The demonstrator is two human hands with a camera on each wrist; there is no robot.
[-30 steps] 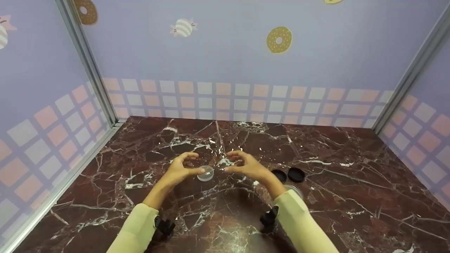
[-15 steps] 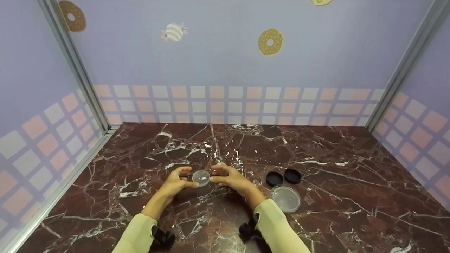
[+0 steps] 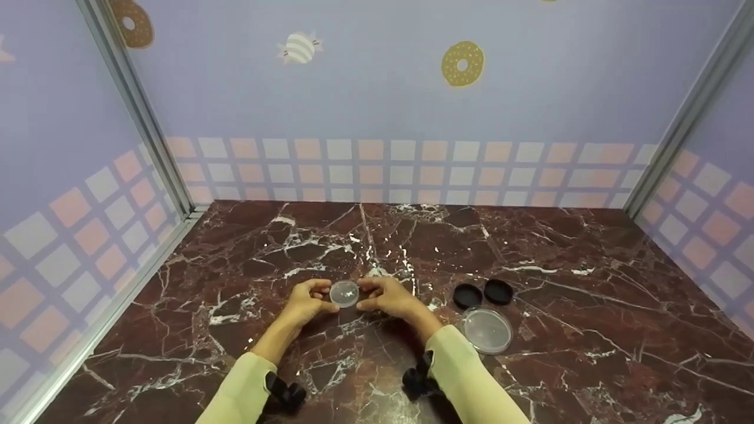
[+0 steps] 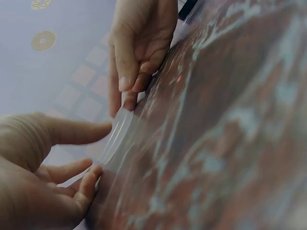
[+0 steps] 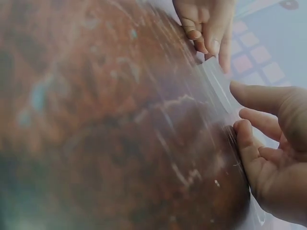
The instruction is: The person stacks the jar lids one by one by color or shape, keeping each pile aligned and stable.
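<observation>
A small round clear plastic container (image 3: 344,294) sits low on the marble-patterned table between both hands. My left hand (image 3: 306,303) curves round its left side, the thumb at the near edge and the fingers at the far edge. On the opposite side my right hand (image 3: 389,297) holds it likewise, its thumb and fingers bent at the rim. From the left wrist, the container (image 4: 119,130) appears edge-on as a low translucent wall, with the left thumb tip against it. The right wrist view shows the container (image 5: 218,86) between the two hands' fingertips.
Right of the right forearm lie two black round lids (image 3: 467,296) (image 3: 499,291) side by side. A larger round clear container (image 3: 486,331) stands just in front of them. Patterned panels (image 3: 377,88) enclose the marble table (image 3: 565,330) at the back and sides.
Both hands came in from apart and lower to the small container, taking it from either side. The right arm moved left, uncovering the larger clear container. The head view shifted slightly.
</observation>
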